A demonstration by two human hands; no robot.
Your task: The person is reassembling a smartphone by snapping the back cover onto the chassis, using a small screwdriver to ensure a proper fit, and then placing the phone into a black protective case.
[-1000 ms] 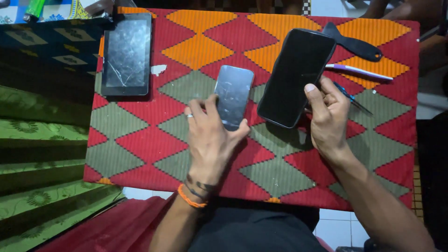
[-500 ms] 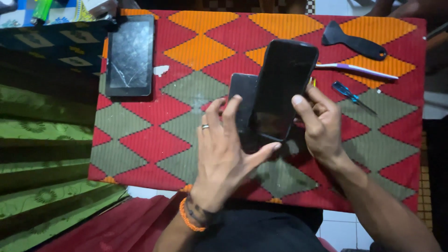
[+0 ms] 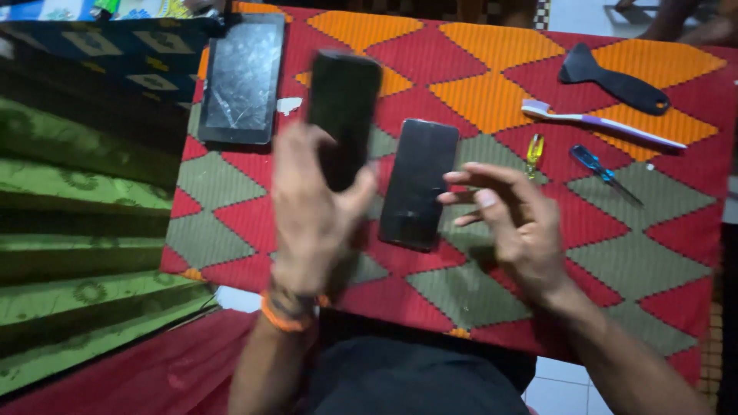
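Observation:
My left hand [image 3: 311, 211] is raised over the cloth and grips a dark, phone-shaped slab [image 3: 344, 104] by its lower end; the slab is blurred and stands nearly upright. A glossy black phone [image 3: 419, 184] lies flat on the patterned cloth [image 3: 661, 253], just right of that hand. My right hand [image 3: 516, 227] hovers beside the phone with fingers spread and holds nothing. Its fingertips are at the phone's right edge. I cannot tell whether they touch it.
A tablet with a cracked screen [image 3: 242, 77] lies at the cloth's far left. At the far right are a black plastic scraper [image 3: 615, 81], a toothbrush [image 3: 603, 123], a small yellow screwdriver [image 3: 536, 150] and a blue screwdriver [image 3: 603, 170]. Green striped fabric [image 3: 77, 223] lies to the left.
Both hands held the two slabs together half a second ago. Now my right hand has let go, the black phone lies flat, and my left hand has lifted the other slab leftward.

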